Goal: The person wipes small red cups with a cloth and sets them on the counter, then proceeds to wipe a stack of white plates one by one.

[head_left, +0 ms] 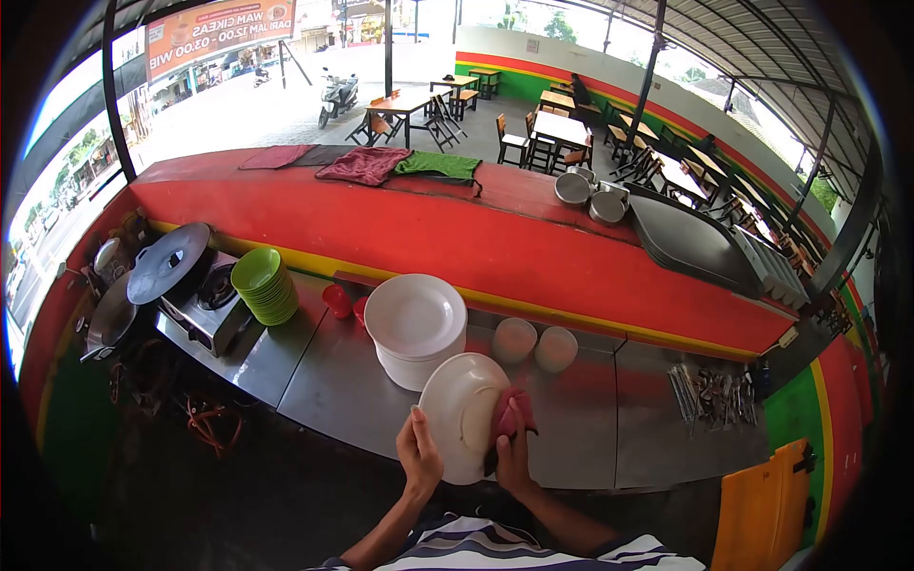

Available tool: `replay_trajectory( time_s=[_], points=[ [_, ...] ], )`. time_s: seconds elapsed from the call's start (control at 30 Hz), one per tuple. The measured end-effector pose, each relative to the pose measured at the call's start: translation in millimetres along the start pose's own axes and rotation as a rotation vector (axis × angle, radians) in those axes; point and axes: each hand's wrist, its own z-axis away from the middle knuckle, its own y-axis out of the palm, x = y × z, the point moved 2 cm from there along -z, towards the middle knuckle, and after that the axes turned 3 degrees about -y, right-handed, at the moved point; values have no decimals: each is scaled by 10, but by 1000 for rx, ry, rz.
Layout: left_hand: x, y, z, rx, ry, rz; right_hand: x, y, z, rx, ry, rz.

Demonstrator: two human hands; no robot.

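Note:
A white plate (447, 404) is tilted up in front of me, its left edge gripped by my left hand (419, 457). On its right side, my right hand (514, 457) presses a dark pink cloth (512, 411) against the plate. Just behind it stands a tall stack of white plates (416, 319) on the metal counter (352, 400). Two small stacks of white dishes (515, 340) sit to the right of that stack, and red cups (336, 301) to its left.
Green bowls (264, 285) are stacked beside a stove (205, 305) at left. Cutlery (714, 395) lies at right. Cloths (364, 166), metal pots (606, 206) and trays (690, 238) rest on the red ledge (533, 247). Two people sit among the tables beyond.

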Motion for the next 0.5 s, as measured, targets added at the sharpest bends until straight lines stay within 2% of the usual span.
replay_trajectory(
  time_s=[0.03,0.13,0.2,0.3,0.37,0.4,0.5],
  points=[
    [36,-10,6,-74,7,39,33,61,155,51,-39,26],
    [125,18,38,-104,-43,33,218,227,456,207,-173,126],
    [116,59,95,8,-69,-23,299,255,404,316,-257,219],
    [179,95,180,194,-104,-28,411,204,-42,355,-247,76],
    [225,61,221,341,-122,-46,390,82,-306,287,-244,146],
    [177,33,284,358,-193,-116,352,12,-410,253,-248,181],
    [118,-64,412,462,-226,-272,42,-141,-563,131,4,52]
  ],
)
